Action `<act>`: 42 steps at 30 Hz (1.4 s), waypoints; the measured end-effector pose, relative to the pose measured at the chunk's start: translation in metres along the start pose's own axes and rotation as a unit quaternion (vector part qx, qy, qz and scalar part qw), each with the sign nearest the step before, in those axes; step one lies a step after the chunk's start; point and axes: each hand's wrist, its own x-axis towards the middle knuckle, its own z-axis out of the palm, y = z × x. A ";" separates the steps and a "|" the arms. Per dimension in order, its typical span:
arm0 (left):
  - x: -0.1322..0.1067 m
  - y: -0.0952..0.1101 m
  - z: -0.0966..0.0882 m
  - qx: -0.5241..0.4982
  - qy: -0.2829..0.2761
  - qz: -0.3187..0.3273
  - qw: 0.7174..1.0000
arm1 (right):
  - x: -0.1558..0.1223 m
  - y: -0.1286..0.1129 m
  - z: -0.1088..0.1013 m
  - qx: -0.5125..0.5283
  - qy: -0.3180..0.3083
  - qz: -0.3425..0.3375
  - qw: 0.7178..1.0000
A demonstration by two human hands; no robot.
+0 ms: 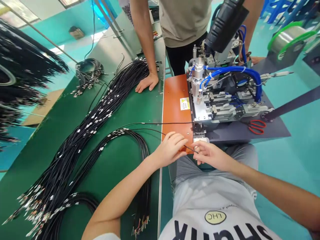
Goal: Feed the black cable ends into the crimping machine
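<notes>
The left hand [170, 148] is curled, its fingertips pinched shut on a thin black wire [191, 149]. The right hand [212, 155], just beside it and nearly touching, nips the same wire at its free end between thumb and forefinger, its other fingers loosely folded. The short stretch of wire between the two hands is taut and slants down toward the right hand. The rest of it runs back under the left hand and curves away to the left. Just ahead of the fingertips stands a small white block [200, 140] at the near edge of a machine [217, 100], which sits partly on an orange plate [175, 100]. The step in hand looks like presenting one wire end to that front opening. The end is held near the block, not in it. Finishing that calls, I judge, for a steady pinch close to the tip and the end kept in line with the opening. A second wire [160, 123] lies ahead of the left hand, running straight into the machine's side. Left of the hands the green surface [112, 166] carries a long bundle [100, 113] of like wires. Right of the hands, red scissors [257, 126] lie on the machine's grey base. Blue hoses [232, 70] loop over the machine's top. Well ahead of the left hand, another person's hand [147, 81] rests flat on the surface.
</notes>
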 end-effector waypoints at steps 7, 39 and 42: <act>0.022 -0.028 0.024 0.070 -0.009 -0.004 0.998 | -0.014 0.013 -0.014 0.023 0.142 -0.052 0.988; 0.069 0.007 0.052 -0.067 0.025 -0.004 0.997 | 0.015 -0.008 -0.045 -0.008 0.242 -0.079 0.967; 0.069 0.006 0.052 -0.120 0.048 -0.068 0.989 | 0.015 -0.004 -0.048 0.070 0.301 -0.092 0.947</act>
